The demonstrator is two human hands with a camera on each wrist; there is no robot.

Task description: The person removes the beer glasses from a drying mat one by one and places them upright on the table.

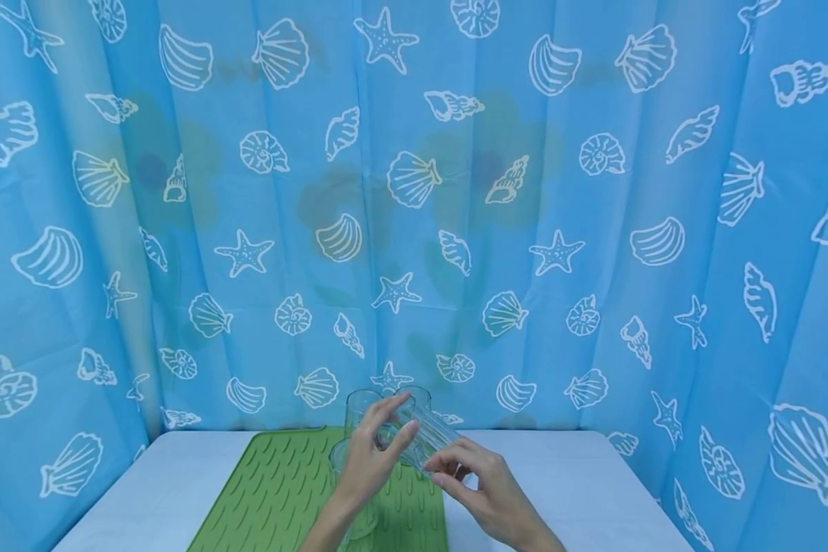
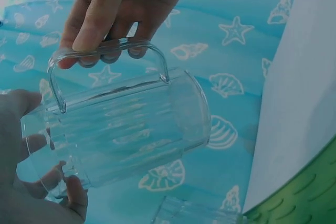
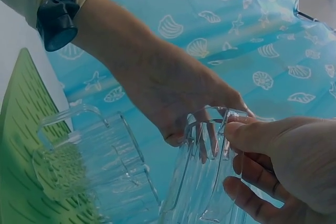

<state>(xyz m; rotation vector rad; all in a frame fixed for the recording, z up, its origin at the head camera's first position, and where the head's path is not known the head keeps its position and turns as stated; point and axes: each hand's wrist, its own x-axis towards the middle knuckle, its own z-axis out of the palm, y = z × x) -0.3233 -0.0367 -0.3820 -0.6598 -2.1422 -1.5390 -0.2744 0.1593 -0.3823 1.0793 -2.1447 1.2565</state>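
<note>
On white surface (image 1: pixel 159 491), saw green mat (image 1: pixel 269 491) at L, w/ other clear glassware (image 1: pixel 359 414) standing on it, prob. already placed. Next along, found L grip (image 1: pixel 369 458) w/ fingers round one end of clear mug (image 1: pixel 433 431), tilted, held up near mat's R side. Farther R, saw R grip (image 1: pixel 483 477) closed narrowly, pinching its handle (image 2: pixel 157 57). Judged approx. partway thru, w/ mug not yet set down; couldn't tell re any more left.

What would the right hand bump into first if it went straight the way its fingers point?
The right hand would probably meet the side of the clear, cylindrical glass mug it holds by its clear handle, though depth is hard to judge.
</note>
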